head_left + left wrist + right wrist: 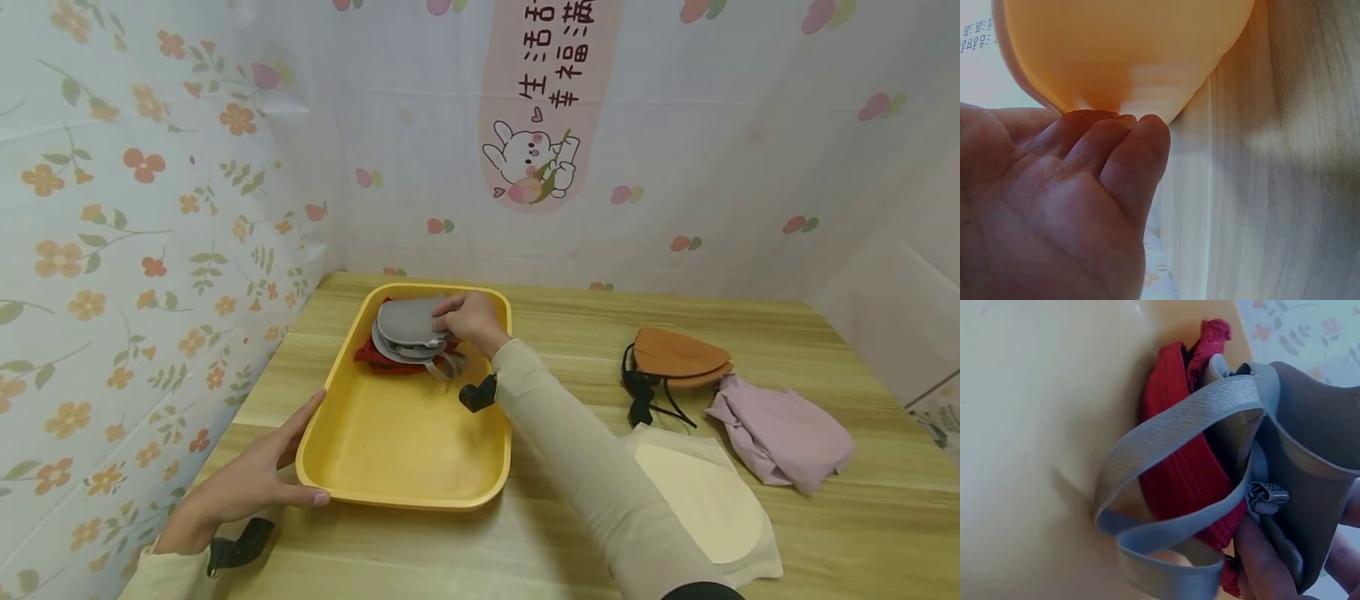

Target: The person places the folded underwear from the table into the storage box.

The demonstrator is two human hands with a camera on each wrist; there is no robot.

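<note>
In the head view, a yellow plastic basin stands on the wooden table. My right hand pinches the edge of a folded grey bra at the basin's far left corner. The right wrist view shows the bra's loose grey strap hanging in a loop, with fingers beneath the grey cup. A red fabric item lies under and beside the bra, partly hidden. My left hand rests its extended fingers against the outside of the basin's near left corner. Its fingertips touch the wall in the left wrist view.
Right of the basin lie an orange folded item with black straps, a folded pink cloth and a cream-coloured cloth piece. Patterned sheets hang behind and to the left of the table.
</note>
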